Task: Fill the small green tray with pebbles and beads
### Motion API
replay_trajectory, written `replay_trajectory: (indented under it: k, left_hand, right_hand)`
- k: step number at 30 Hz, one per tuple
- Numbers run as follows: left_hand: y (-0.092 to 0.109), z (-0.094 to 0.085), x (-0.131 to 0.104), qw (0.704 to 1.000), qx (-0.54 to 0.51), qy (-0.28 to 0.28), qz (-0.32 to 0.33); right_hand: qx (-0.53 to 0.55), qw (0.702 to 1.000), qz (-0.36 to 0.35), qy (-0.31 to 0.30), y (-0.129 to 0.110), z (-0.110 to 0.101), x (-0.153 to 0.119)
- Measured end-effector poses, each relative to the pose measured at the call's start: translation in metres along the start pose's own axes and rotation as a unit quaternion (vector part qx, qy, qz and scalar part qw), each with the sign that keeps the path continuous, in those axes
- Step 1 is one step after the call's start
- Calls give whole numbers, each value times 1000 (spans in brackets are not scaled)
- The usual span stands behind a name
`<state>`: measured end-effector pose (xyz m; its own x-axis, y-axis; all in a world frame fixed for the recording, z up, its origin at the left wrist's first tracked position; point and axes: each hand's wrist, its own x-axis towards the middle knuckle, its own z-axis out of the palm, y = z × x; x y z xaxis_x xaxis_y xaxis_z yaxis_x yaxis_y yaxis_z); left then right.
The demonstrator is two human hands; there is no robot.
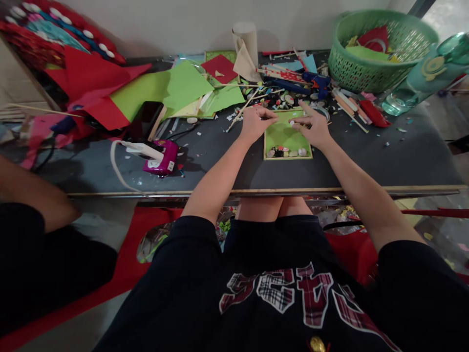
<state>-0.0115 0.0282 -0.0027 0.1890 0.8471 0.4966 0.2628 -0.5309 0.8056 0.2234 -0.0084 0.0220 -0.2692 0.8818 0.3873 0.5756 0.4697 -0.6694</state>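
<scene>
Around the green board (284, 134), paper scraps (183, 88), sticks (242, 105) and a basket (366, 68) crowd both hands (256, 122).

head-worn view, forward and down over table (220, 166)

A craft workspace here: dark table (220, 166) strewn with coloured paper sheets (176, 90) upper left, wooden sticks (244, 105) centre, glue gun (317, 82) and green basket (377, 49) upper right.

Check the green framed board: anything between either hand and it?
Nothing visible. Both hands are at the green framed board: the right hand lies on its upper right part, the left hand at its upper left edge. Pebbles line its near edge, clear of both.
</scene>
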Motion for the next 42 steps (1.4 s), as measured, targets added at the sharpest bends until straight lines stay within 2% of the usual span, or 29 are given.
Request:
replay_trajectory:
  k: [7, 15, 18, 23, 30, 34, 38, 42]
  left_hand:
    - [7, -1, -1, 998, 14, 67, 9]
    - [15, -9, -3, 992, 108, 58, 16]
    - [10, -9, -2, 991, 108, 73, -6]
    - [-11, -9, 4, 992, 50, 113, -39]
    - [-10, -14, 1, 974, 161, 153, -33]
    - [-18, -20, 4, 975, 184, 123, -28]
    - [-35, -24, 12, 961, 250, 69, -92]
    - [-39, -25, 15, 958, 232, 97, -136]
  right_hand:
    - [1, 1000, -1, 16, 1, 0, -1]
    - [24, 1000, -13, 8, 11, 3, 1]
    - [28, 999, -14, 10, 14, 4, 2]
    - [28, 999, -31, 20, 16, 5, 3]
    - [25, 999, -36, 17, 18, 6, 4]
    - [10, 999, -39, 18, 17, 6, 3]
    - [-20, 999, -42, 17, 16, 4, 3]
    - [-41, 998, -43, 6, 16, 3, 4]
